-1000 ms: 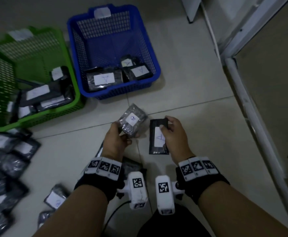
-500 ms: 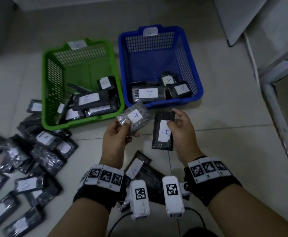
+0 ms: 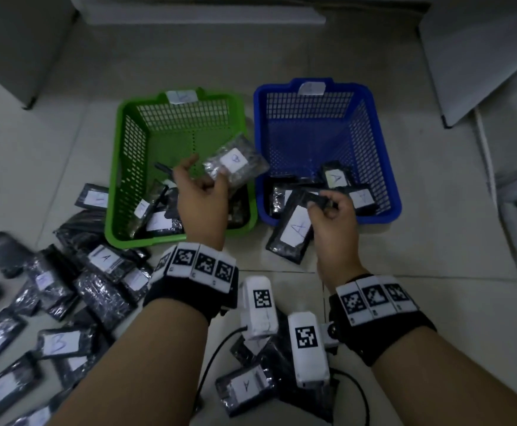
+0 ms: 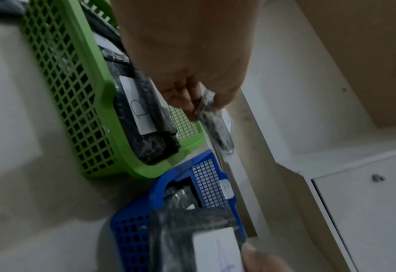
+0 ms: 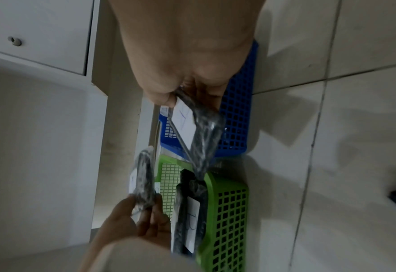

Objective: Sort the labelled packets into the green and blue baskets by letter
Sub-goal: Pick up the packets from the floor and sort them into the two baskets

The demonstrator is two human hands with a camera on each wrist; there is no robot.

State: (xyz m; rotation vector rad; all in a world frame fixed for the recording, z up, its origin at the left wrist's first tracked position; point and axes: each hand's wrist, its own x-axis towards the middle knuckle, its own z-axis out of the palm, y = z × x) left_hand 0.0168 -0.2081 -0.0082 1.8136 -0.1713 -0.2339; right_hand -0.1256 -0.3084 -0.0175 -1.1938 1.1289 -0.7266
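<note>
My left hand (image 3: 201, 195) pinches a silvery packet labelled B (image 3: 235, 164) by its near end, above the green basket (image 3: 119, 167). In the left wrist view that B packet (image 4: 215, 125) hangs edge-on from the fingers (image 4: 187, 103). My right hand (image 3: 330, 216) pinches the top of a black packet labelled A (image 3: 291, 232), which hangs over the front rim of the blue basket (image 3: 389, 192). The right wrist view has the A packet (image 5: 201, 132) dangling from the thumb and fingers. Both baskets hold several labelled packets at their near ends.
Several loose packets (image 3: 54, 290) lie scattered on the tiled floor at the left. A few more packets (image 3: 248, 388) lie under my wrists. White cabinet panels (image 3: 478, 56) stand behind and to the right of the baskets.
Both hands moved forward with their packets: the left now holds the B packet over the green basket, the right has carried the A packet to the blue basket's front rim. The head view shifted.
</note>
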